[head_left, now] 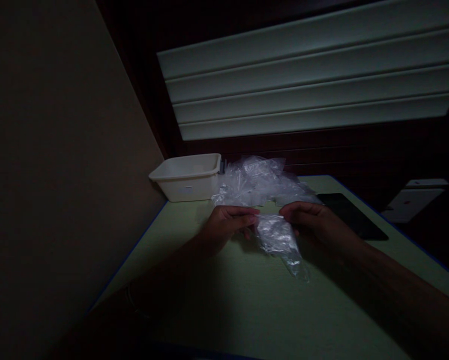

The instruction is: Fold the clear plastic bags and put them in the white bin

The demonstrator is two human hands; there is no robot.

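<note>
A crumpled clear plastic bag (279, 235) hangs between my two hands above the table, its lower corner trailing toward me on the right. My left hand (226, 225) pinches its upper left edge between thumb and fingers. At the upper right corner, the fingers of my right hand (310, 220) are closed on the same bag. Just beyond my hands lies a loose heap of clear plastic bags (258, 177). Dim light makes it hard to tell whether anything is inside the held bag.
A white plastic tub (189, 187) stands at the back left of the pale green table (224, 305), close to the wall. On the right lies a flat black slab (354, 215), perhaps a tablet. A white box (414, 202) sits beyond the table's right edge.
</note>
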